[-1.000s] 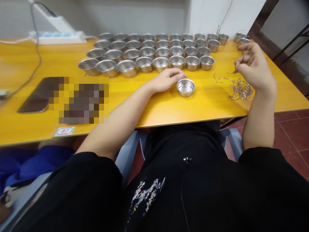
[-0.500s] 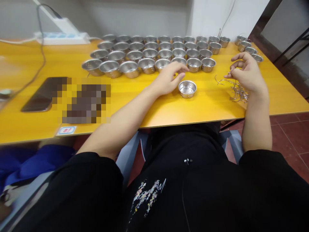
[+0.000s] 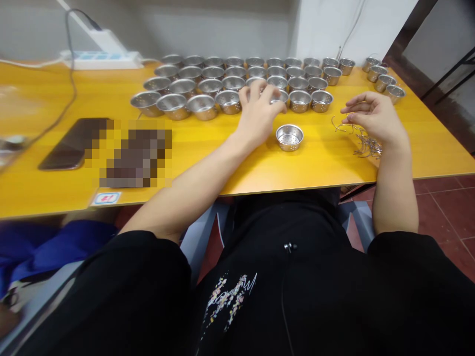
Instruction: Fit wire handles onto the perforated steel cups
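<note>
Over the front row of small perforated metal cups (image 3: 202,106), my left hand (image 3: 258,111) hovers with its fingers spread and curved downward. It partly hides one or two cups behind it, and I cannot tell whether a fingertip touches one. A single perforated metal cup (image 3: 289,138) stands upright in front of the rows, just right of my left wrist. My right hand (image 3: 382,121) is above a tangle of thin curved metal wires (image 3: 367,147), fingers stretched forward and thumb apart. One curved wire (image 3: 339,127) lies below its fingertips; nothing shows in its grasp.
More metal cups (image 3: 376,73) stand at the right rear, some with a wire on top. A dark phone (image 3: 70,143) and a blurred-out dark object (image 3: 133,160) lie on the yellow table's left side. Behind them are a white power strip (image 3: 104,60) and a cable (image 3: 70,74).
My left hand has shifted up toward the front row and its fingers have spread. The fingers of my right hand have straightened out from a curl and dropped slightly.
</note>
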A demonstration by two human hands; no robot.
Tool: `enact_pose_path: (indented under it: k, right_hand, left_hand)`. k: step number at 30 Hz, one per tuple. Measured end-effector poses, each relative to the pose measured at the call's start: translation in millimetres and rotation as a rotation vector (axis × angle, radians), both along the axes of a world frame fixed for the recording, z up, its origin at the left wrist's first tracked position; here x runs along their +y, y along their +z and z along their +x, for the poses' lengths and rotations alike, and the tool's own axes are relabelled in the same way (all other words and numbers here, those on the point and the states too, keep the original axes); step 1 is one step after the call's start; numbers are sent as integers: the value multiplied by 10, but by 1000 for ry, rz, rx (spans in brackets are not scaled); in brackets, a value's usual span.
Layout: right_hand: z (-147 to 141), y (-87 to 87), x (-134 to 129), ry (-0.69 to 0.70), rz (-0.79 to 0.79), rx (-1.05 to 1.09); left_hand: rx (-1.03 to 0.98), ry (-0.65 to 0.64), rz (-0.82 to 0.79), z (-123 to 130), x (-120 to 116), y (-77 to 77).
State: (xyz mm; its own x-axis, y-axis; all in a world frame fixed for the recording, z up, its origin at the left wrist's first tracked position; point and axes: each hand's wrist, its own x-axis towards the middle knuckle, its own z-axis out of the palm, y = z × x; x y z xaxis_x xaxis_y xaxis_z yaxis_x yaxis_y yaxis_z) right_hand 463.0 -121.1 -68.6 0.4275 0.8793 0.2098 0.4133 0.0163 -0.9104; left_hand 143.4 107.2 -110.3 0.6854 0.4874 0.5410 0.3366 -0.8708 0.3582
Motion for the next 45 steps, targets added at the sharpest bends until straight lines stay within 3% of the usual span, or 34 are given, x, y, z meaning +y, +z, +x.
enact_pose_path:
  k: [6,12,16,26,32,38,42,45]
  right_hand:
    - [7,16,-11,0,10,1]
    - [-55,34,1,-48,59,26]
    - [-80,37,9,-56,100,46]
    - [-16,1,12,-67,89,2]
    - [-84,62,-97,62,-25,27]
    - [-115,107,-113,48,-74,-19]
    - [-141,116,-114,137,-154,-40]
    - [-152,110,-105,201,-198,-49]
  left_hand:
    - [-18,-84,-80,42,126,-130]
    - [-155,-233,-569,96,320,-326]
    - [-227,-239,-696,98,380,-344]
    - [-217,-263,-730,100,359,-309]
    - [-161,-258,-691,65,378,-303]
    - [-176,-219,-711,97,381,-330]
    - [-187,-207,-725,89,350,-302]
    - [-130,-236,-609,60,319,-276]
